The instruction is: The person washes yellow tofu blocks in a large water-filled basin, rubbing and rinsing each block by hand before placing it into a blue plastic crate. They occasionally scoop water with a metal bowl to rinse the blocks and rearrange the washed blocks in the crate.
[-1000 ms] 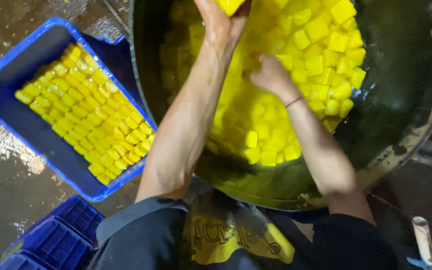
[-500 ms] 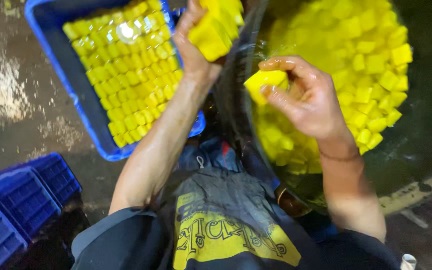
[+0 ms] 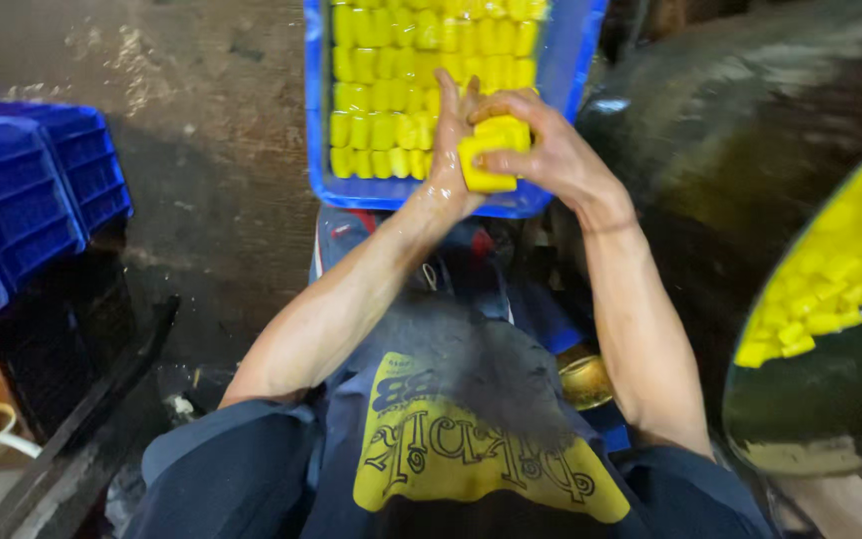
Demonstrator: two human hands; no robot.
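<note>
A big dark vat (image 3: 710,200), right of the blue tray (image 3: 316,120), holds loose yellow cubes (image 3: 840,279). The tray is packed with rows of cubes (image 3: 401,90). Over its near edge, the left hand (image 3: 448,165) and right hand (image 3: 546,150) together clasp several yellow blocks (image 3: 489,150). Empty blue crates (image 3: 21,190) are stacked left of the tray.

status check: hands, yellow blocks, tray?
Both hands, left hand and right hand, clasp a stack of yellow blocks over the near edge of the blue tray. Tray nearly full of rows. Nothing blocking.

Probably a food workshop: blue crates (image 3: 21,200), huge vat (image 3: 750,200).
</note>
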